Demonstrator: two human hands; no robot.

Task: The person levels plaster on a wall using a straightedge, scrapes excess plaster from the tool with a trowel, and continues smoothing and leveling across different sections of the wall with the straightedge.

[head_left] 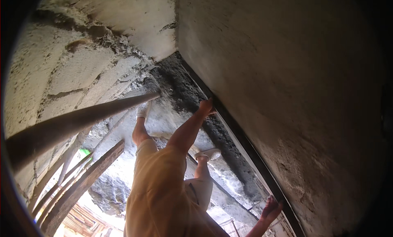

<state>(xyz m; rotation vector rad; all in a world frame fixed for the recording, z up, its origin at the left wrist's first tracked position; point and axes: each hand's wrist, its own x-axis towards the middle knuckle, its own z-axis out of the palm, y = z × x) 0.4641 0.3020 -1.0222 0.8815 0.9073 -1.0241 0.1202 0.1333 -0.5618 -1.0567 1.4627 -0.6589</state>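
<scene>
A long dark bar (241, 141) runs slantwise along the foot of the plastered wall, from the far corner to the lower right. My left hand (206, 106) is closed on its near edge, towards the far end; the fingers behind the edge are partly hidden. Lower down, my right hand (271, 209) is at the same edge with bent fingers, the fingertips against the bar. My left arm stretches forward in a yellowish sleeve. Only the wrist and hand of my right arm show clearly.
A thick round pole (82, 117) slants across the left, with a rough wooden plank (84, 188) and thinner sticks below it. A stone block wall (82, 69) rises beyond. My feet, in pale shoes (209, 154), stand on uneven grey ground (172, 122). Bright daylight enters at lower left.
</scene>
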